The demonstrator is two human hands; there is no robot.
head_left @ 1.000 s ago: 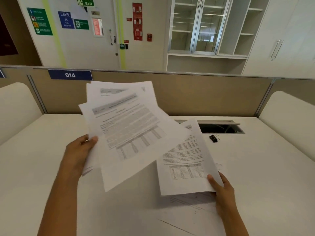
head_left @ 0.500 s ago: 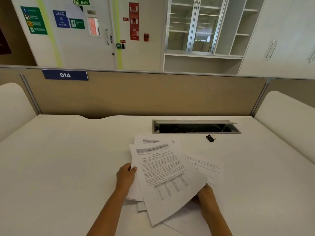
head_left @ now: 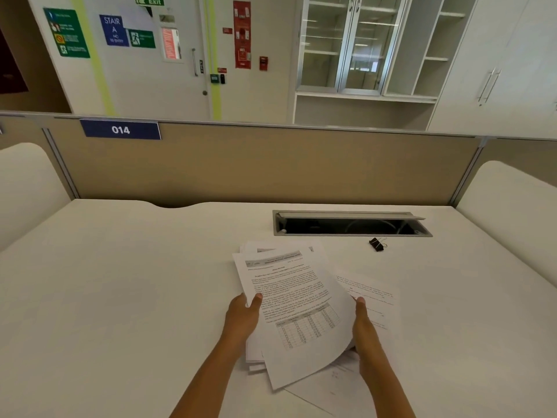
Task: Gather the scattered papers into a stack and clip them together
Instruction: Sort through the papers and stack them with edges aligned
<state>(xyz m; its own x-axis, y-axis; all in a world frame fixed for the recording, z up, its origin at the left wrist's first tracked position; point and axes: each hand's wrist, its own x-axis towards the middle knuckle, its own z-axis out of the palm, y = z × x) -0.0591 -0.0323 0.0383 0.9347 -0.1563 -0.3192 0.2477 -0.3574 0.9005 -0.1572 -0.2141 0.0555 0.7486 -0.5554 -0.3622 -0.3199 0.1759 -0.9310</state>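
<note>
A loose bundle of printed papers [head_left: 297, 300], the top sheet showing text and a table, lies tilted low over the white desk [head_left: 120, 297]. My left hand [head_left: 242, 319] grips its left edge, thumb on top. My right hand [head_left: 366, 330] holds the right edge, fingers under the sheets. One or two more sheets [head_left: 373, 294] lie flat on the desk under and to the right of the bundle. A small black binder clip [head_left: 376, 244] rests on the desk further back and to the right, apart from both hands.
An open grey cable tray [head_left: 351, 224] is sunk into the desk just behind the clip. A beige partition [head_left: 271, 167] with a blue "014" label closes the back. White rounded side panels stand left and right.
The papers came down from a raised, fanned spread to the desk. The sheet in my right hand merged with the bundle, and both hands now close in on its sides.
</note>
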